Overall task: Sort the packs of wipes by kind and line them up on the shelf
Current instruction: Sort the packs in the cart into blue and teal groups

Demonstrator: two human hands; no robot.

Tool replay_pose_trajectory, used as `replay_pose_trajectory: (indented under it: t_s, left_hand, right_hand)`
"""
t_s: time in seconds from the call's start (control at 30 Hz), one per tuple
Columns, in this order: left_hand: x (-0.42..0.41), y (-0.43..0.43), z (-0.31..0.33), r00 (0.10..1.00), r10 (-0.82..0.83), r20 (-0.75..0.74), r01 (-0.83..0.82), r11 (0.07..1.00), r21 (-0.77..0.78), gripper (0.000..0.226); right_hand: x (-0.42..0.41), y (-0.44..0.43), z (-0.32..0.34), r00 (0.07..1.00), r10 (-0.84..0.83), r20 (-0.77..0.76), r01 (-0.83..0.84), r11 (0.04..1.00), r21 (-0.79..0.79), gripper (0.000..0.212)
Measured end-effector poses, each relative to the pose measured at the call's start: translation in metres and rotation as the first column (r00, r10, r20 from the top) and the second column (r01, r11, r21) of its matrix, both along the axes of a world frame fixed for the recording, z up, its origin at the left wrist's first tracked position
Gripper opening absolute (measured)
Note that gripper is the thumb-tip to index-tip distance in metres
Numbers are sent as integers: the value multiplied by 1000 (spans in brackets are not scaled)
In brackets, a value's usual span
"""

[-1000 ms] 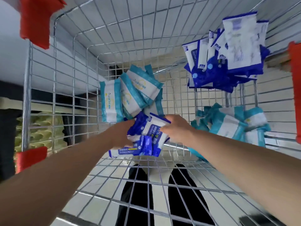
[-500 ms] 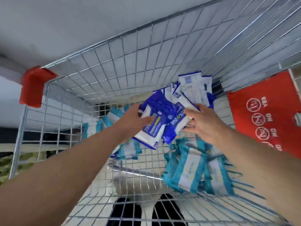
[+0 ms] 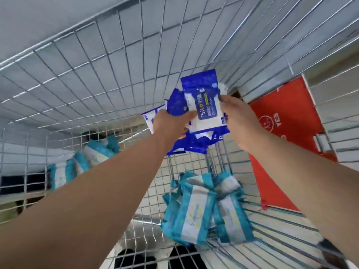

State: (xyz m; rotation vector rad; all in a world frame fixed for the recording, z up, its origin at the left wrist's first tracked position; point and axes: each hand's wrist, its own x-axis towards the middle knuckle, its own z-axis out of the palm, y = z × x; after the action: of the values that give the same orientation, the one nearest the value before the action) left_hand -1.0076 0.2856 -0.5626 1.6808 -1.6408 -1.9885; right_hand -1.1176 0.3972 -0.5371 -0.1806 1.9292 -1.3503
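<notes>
Your left hand (image 3: 171,123) grips blue packs (image 3: 206,105) from left, thumb across front pack. Your right hand (image 3: 239,121) grasps same bunch at right edge. Bunch held up at far right of wire cart (image 3: 97,74), beside red sign (image 3: 287,117). Teal packs (image 3: 204,210) heaped below bunch, nearer you. Second teal heap (image 3: 85,162) at left wall.

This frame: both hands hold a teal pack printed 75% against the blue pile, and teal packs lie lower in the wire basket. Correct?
No: in the head view the pack printed 75% held by the left hand and right hand is dark blue and white, not teal. The rest stands: it is against the blue pile, and teal packs lie lower in the wire basket.
</notes>
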Motion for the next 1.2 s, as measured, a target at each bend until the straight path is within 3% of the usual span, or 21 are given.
replay_pose_trajectory:
  t_s: [0.1, 0.2, 0.33, 0.47, 0.67, 0.9, 1.0, 1.1, 1.2]
  left_hand:
    - [-16, 9, 3, 1000, 7, 3, -6, 999, -47, 58]
    - [-16, 14, 9, 999, -21, 49, 25, 995, -100, 79]
    - [-2, 8, 21, 984, -98, 150, 131, 965, -226, 64]
    - [28, -9, 38, 910, -272, 312, 389, 818, -424, 55]
    - [131, -28, 57, 882, -291, 372, 457, 720, -522, 26]
    - [254, -71, 29, 720, -253, 646, 574, 741, -350, 48]
    - [279, -81, 3, 661, -311, 683, 598, 768, -230, 61]
    - [289, -85, -22, 728, -303, 615, 524, 825, -213, 54]
    - [291, -89, -33, 856, -160, 492, 304, 925, -228, 64]
  right_hand:
    - [-4, 4, -1, 989, 109, -103, -109, 994, 9, 27]
    - [-2, 7, 1, 937, 217, -275, -183, 973, 144, 30]
    - [-1, 8, 10, 834, 272, -481, -165, 953, 253, 31]
    - [16, 2, 29, 702, 379, -603, -194, 916, 350, 32]
    - [85, -27, 38, 558, 562, -610, -408, 826, 388, 43]
    - [193, -73, 0, 473, 762, -442, -625, 644, 441, 44]
    - [220, -86, -28, 495, 801, -337, -657, 599, 457, 42]
    - [233, -97, -50, 531, 797, -288, -636, 599, 486, 34]
    - [234, -107, -61, 591, 764, -259, -605, 632, 483, 41]
